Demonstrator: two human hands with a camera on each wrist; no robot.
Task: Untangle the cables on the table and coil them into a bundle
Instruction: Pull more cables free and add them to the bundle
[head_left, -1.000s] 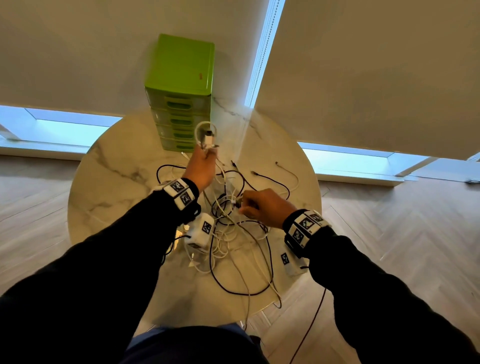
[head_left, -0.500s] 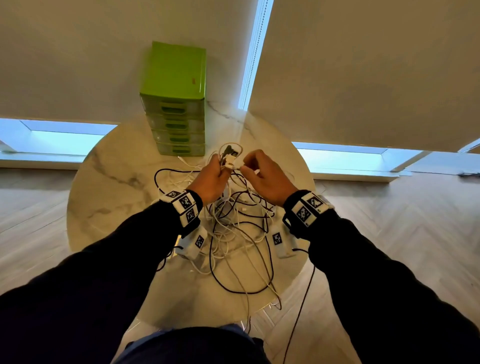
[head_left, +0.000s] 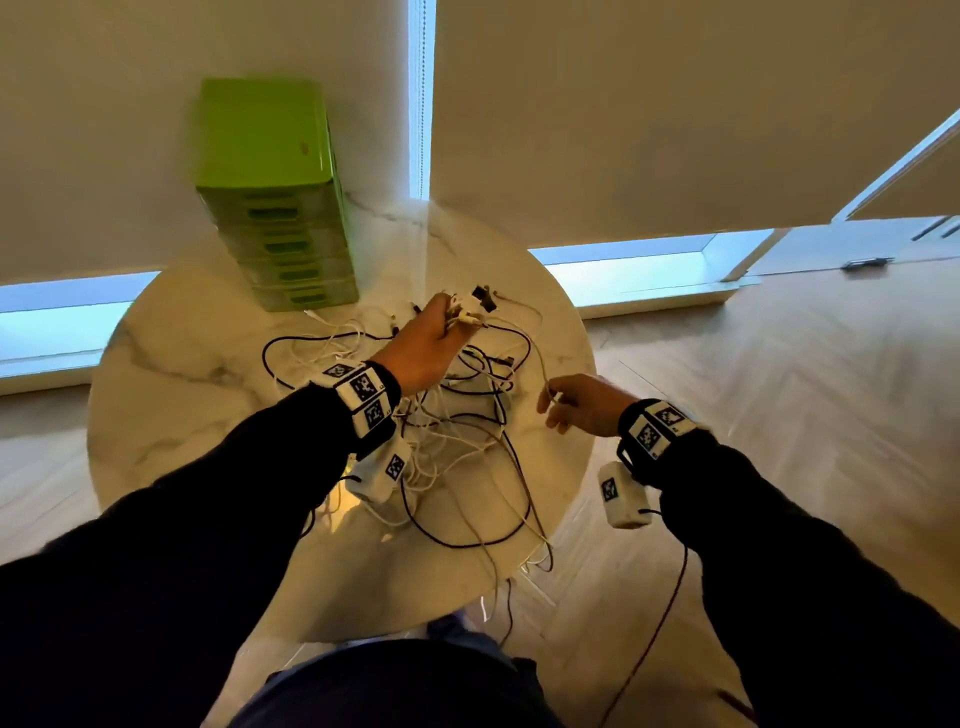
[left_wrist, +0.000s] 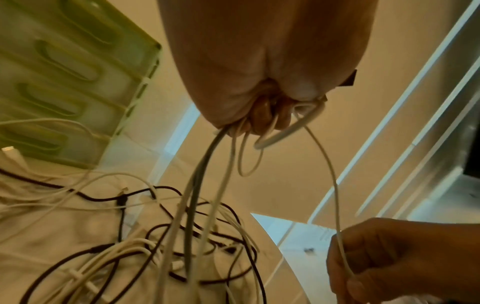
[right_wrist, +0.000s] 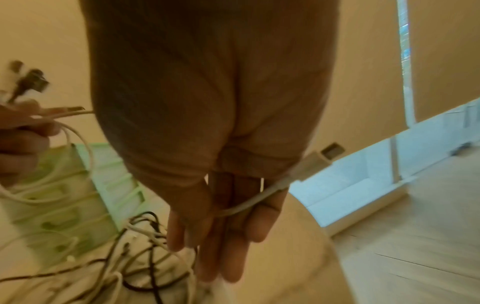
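1. Cables (head_left: 457, 431) lie in a black-and-white tangle on the middle of the round marble tabletop (head_left: 171, 395), with a few strands trailing over its near edge.
2. Left hand (head_left: 426, 348) is raised above the tangle, fingers curled around a bunch of white cable ends and plugs (head_left: 470, 312); the strands hang from its fist down into the pile.
3. Right hand (head_left: 582, 402) is off to the right over the tabletop's edge, well apart from the left hand, pinching a thin white cable (left_wrist: 335, 197) that arcs up to the left fist.
4. In the right wrist view, this cable crosses the right fingers (right_wrist: 231, 257), and its white USB plug (right_wrist: 315, 162) sticks out past the hand.
5. Green drawer unit (head_left: 270, 192) stands at the far side of the tabletop, beyond the tangle.
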